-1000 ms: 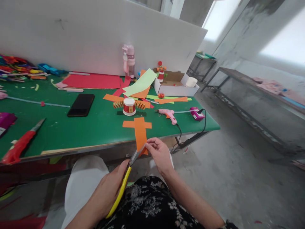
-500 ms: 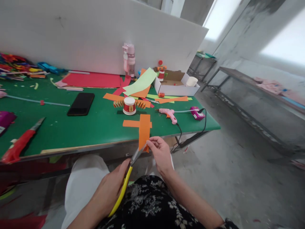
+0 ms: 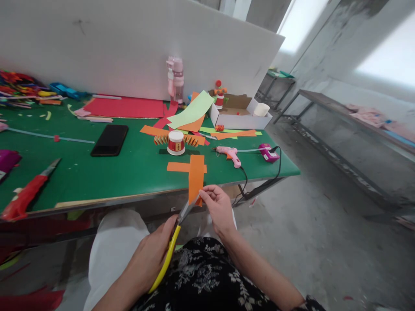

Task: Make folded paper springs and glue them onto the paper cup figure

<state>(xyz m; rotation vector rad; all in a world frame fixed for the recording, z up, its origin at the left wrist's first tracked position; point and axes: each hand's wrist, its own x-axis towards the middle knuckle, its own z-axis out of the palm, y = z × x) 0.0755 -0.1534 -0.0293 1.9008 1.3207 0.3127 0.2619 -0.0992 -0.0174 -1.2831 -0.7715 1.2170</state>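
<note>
My left hand (image 3: 155,248) is closed round the handles of yellow-handled scissors (image 3: 170,250), in front of my lap. Their blades point up and meet the lower end of an orange paper strip (image 3: 196,179). Thumb and fingers of my right hand (image 3: 218,207) pinch that strip's lower right corner, close to the blade tips. The strip's upper end lies over another orange strip (image 3: 177,167) on the table's front part. Just beyond stands a red and white paper cup (image 3: 176,144) with folded orange paper on both sides.
On the green table (image 3: 139,172) lie a black phone (image 3: 109,140), red-handled scissors (image 3: 29,192), a pink glue gun (image 3: 229,154) with its cord over the edge, and red card (image 3: 126,108). A pink bottle (image 3: 176,80) and white box (image 3: 241,119) stand behind.
The view has shifted very slightly. Both hands, the scissors and the orange strip hold nearly the same position.
</note>
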